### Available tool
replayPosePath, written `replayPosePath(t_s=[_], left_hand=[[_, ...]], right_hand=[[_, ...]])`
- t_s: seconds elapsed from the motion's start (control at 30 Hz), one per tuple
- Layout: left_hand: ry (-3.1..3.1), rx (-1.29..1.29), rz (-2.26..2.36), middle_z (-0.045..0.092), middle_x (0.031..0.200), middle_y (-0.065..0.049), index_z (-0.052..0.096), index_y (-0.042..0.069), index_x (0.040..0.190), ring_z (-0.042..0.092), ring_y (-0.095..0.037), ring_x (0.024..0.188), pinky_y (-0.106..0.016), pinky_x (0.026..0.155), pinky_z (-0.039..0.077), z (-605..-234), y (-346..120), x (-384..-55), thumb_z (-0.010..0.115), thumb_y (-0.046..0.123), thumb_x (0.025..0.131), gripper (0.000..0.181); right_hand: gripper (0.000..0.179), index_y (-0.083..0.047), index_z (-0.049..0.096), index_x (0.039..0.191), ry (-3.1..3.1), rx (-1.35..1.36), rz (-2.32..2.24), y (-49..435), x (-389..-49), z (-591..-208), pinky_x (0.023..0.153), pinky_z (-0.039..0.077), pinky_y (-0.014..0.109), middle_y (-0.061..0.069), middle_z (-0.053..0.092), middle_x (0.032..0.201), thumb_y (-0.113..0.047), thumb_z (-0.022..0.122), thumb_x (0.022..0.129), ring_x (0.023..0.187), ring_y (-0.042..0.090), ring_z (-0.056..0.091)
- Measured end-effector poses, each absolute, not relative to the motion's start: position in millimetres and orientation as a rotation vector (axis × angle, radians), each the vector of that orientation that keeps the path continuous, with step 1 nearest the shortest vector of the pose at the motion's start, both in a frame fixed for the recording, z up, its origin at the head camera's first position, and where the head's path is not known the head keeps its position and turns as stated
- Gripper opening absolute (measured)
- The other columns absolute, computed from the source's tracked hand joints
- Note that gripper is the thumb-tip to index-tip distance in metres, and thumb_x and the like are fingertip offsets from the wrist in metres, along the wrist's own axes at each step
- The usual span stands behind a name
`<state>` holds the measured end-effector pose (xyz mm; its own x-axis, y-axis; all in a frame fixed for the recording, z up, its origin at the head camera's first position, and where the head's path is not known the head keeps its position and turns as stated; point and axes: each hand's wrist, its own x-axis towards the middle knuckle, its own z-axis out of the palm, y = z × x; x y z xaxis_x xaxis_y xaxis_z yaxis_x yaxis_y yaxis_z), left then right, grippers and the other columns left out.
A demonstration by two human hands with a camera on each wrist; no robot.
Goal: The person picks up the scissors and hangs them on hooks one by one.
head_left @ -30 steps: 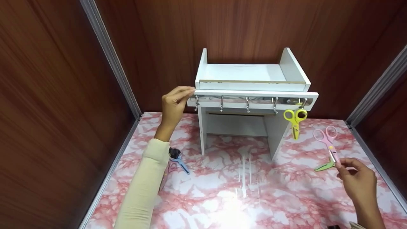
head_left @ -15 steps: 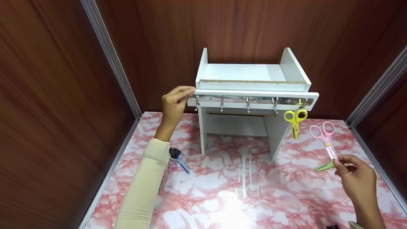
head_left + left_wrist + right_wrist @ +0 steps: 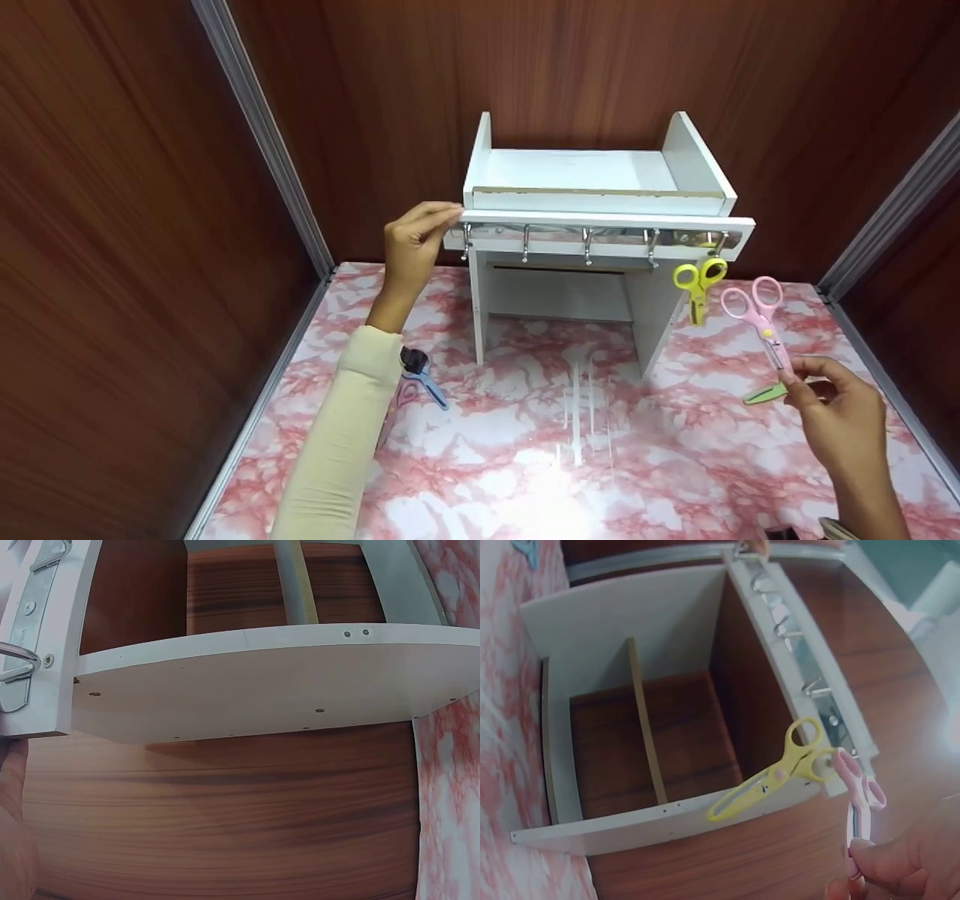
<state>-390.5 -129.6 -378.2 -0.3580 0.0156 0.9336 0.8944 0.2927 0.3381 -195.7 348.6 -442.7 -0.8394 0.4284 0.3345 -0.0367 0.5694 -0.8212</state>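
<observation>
My right hand [image 3: 844, 420] pinches a pair of pink scissors [image 3: 763, 326] by the blade end, with the handle loops pointing up. Yellow scissors [image 3: 697, 292] hang by a loop from the rightmost hook of the white hook rail [image 3: 600, 221]. In the right wrist view the pink loops [image 3: 862, 784] appear close to the yellow scissors [image 3: 769, 780]. At the rail's left end, my left hand [image 3: 416, 240] grips the corner between thumb and fingers. The left wrist view catches only part of that hand [image 3: 13, 840] beside the rail's end [image 3: 45, 690].
Behind the rail stands a white shelf unit [image 3: 649, 322] on a pink-marbled table [image 3: 487, 465]. Green scissors [image 3: 765, 394] lie by my right hand. Left of the unit lie blue scissors [image 3: 429, 390] and pink scissors [image 3: 405, 394], partly behind my sleeve. Brown panels [image 3: 375, 97] enclose the table.
My right hand has moved the pink scissors left and slightly up, nearer to the yellow ones. My left hand keeps its hold on the rail's end.
</observation>
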Motion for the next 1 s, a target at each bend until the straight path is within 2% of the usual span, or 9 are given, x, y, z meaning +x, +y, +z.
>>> replayPosePath(t_s=[0.17,0.57,0.87,1.0], left_hand=[[-1.641,-0.844,-1.206,0.077,0.097,-0.01,0.08,-0.001,0.097,0.073,-0.024,0.09,-0.025,0.081,0.058,-378,-129,-390,0.074,-0.002,0.089,0.01],[-1.645,-0.848,-1.184,0.077,0.098,-0.01,0.08,-0.002,0.098,0.073,-0.023,0.091,-0.024,0.081,0.058,-376,-128,-391,0.074,0.0,0.09,0.01],[-1.653,-0.826,-1.179,0.076,0.096,-0.013,0.079,-0.005,0.095,0.073,-0.026,0.09,-0.022,0.082,0.057,-377,-128,-389,0.075,-0.006,0.086,0.009],[-1.641,-0.822,-1.167,0.075,0.093,-0.019,0.077,-0.01,0.093,0.073,-0.031,0.087,-0.021,0.081,0.057,-377,-126,-390,0.074,-0.013,0.084,0.01]], right_hand=[[0.019,0.005,0.069,0.109,-2.287,-0.298,1.233,344,-195,-438,0.056,0.046,0.01,-0.025,0.062,0.08,-0.005,0.074,0.093,0.064,-0.006,0.062],[0.014,0.007,0.07,0.104,-2.23,-0.202,1.296,335,-199,-430,0.058,0.047,0.009,-0.014,0.065,0.08,0.001,0.073,0.092,0.064,0.0,0.062],[0.012,0.006,0.071,0.102,-2.247,-0.138,1.235,323,-205,-424,0.054,0.047,0.01,-0.017,0.064,0.077,0.002,0.073,0.091,0.061,-0.002,0.061],[0.01,0.005,0.071,0.101,-2.243,-0.104,1.244,319,-207,-423,0.053,0.047,0.011,-0.015,0.064,0.075,0.002,0.073,0.091,0.061,0.0,0.06]])
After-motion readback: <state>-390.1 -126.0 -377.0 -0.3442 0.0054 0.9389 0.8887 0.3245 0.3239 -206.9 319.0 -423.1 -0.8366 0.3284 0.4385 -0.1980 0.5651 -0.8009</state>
